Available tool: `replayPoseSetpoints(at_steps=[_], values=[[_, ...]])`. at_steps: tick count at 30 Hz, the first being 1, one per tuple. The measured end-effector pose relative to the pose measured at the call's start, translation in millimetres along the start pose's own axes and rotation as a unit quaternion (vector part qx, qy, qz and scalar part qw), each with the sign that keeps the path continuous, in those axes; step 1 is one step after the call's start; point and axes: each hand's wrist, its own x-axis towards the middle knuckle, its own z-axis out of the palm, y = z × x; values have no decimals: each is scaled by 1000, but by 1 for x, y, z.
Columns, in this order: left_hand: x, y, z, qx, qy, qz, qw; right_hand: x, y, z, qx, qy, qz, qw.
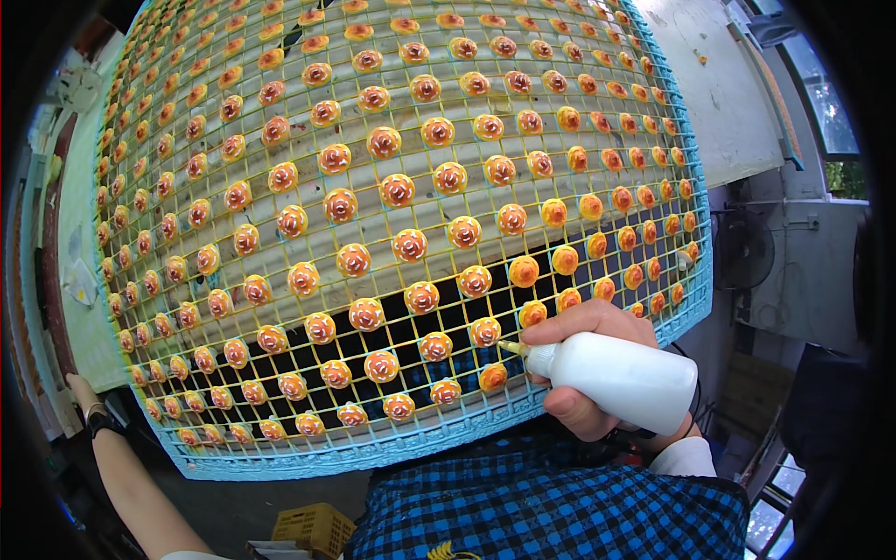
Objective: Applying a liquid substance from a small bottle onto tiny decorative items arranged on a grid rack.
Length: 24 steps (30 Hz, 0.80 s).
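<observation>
My right hand point(597, 373) is closed around a white squeeze bottle point(623, 378), tilted with its narrow yellowish nozzle pointing left. The nozzle tip is beside a small orange flower-like dome point(485, 331) bearing white strokes. Rows of such domes sit on a yellow wire grid inside a light blue frame point(355, 464). Those on the left and in the middle carry white marks, while several toward the right, like this orange dome point(525, 272), look plain. At the far left, my left hand point(82, 390) is by the table edge, small in view, its fingers hard to make out.
Below the grid lies a pale, stained table point(723, 103). A blue and black checked cloth point(551, 504) covers my lap. On the floor is a yellow crate point(317, 527). A dark fan point(745, 250) stands at the right, near a wall and windows.
</observation>
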Motion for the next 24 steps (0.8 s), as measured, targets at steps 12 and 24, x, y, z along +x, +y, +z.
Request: replayPoseSetpoints(at_steps=[12,24], values=[[-104,47,23,-172,9,43,984,-13,4,-16,98,65,42,992],[-414,119,-83,-239,339,640,647,-14,15,-40,108,57,-17,992]])
